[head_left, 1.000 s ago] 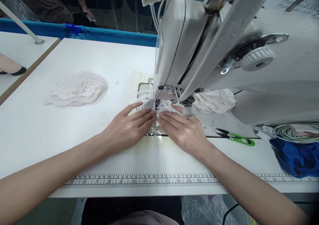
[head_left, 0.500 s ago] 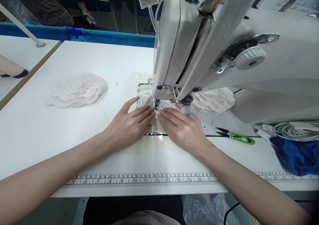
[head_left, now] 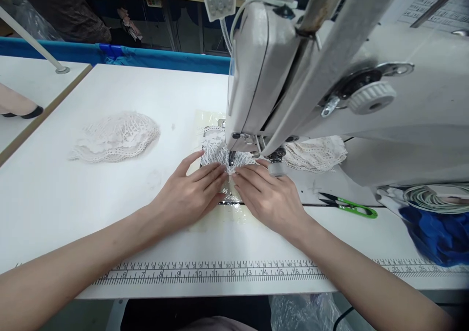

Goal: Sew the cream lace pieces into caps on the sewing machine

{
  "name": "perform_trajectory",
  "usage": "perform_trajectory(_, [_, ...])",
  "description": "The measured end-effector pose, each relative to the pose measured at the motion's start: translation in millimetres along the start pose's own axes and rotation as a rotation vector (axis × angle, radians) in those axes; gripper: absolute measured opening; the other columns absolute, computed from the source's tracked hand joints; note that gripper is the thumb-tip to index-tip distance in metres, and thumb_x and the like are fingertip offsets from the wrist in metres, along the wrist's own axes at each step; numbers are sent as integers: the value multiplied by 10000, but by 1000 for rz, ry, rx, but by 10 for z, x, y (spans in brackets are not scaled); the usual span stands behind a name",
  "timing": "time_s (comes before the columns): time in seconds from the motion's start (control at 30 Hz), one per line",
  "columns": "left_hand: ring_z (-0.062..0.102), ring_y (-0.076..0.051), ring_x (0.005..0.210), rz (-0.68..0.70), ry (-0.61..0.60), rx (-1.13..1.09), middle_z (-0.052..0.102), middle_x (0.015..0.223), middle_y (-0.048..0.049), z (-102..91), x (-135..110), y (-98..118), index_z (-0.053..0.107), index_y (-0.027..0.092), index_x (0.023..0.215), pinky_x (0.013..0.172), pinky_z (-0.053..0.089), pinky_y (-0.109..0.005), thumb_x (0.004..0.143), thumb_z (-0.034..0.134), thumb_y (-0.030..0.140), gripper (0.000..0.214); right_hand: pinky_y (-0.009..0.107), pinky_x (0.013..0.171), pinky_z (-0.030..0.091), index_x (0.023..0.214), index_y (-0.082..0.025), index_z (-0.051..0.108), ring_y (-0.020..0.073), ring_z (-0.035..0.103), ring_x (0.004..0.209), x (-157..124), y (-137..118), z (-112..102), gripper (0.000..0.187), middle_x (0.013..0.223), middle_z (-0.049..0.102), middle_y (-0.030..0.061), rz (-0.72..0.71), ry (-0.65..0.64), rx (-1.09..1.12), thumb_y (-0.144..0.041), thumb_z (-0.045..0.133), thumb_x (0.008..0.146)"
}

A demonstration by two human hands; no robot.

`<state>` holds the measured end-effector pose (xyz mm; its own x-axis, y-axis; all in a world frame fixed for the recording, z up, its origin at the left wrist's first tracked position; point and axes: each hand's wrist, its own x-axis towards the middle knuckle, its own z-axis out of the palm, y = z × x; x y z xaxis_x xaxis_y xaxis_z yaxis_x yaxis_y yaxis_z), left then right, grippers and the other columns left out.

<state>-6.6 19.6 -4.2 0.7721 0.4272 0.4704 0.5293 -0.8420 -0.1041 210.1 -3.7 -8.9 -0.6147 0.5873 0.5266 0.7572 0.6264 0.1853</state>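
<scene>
A piece of white lace [head_left: 213, 147] lies under the presser foot [head_left: 231, 158] of a sewing machine [head_left: 252, 77]. My left hand [head_left: 194, 187] rests flat on its near left edge, fingers stretched out and thumb apart. From the other side, my right hand [head_left: 269, 194] lies with extended fingers on the near right edge, its fingertips close to the left ones just in front of the foot. The machine head hides part of the lace and some of my right fingers.
A folded lace pile [head_left: 117, 136] lies to the left, and more lace [head_left: 317, 153] sits behind the machine head. Green thread snips [head_left: 351, 208] and blue cloth [head_left: 437, 233] are at right. A printed ruler [head_left: 220, 271] runs along the front edge. Another person [head_left: 62, 11] is beyond the table.
The lace has slid slightly away from me under the foot, covering more of the metal piece behind it. Both hands stay beside the foot. The whole view has shifted a little.
</scene>
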Motion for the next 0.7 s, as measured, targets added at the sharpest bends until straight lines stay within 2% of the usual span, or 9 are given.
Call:
perform_trajectory(0.17, [666,-227,1100,-23,0,-6,705,1171,-105,32,22,-37,645,103,1177,1120,366,-515,980,496,256,291,389,957,485,1075,-127,696,198,686,915,20,10,14,211,1009,758,56,23,-40,-14,-102,575,904])
perform_trajectory(0.33, [643,-243,1144,-53,-50,-27,685,1209,-121,50,37,-71,630,100,1207,1136,337,-541,990,474,303,336,405,976,475,1095,-119,694,211,684,945,59,10,7,226,1066,746,73,70,-75,-23,-204,533,960])
perform_trajectory(0.7, [634,-252,1147,-73,-28,-47,686,1215,-99,68,49,-105,636,129,1224,1138,326,-528,967,525,310,333,403,996,448,1121,-119,703,210,678,917,60,9,4,279,955,763,82,92,-103,-65,-254,501,982])
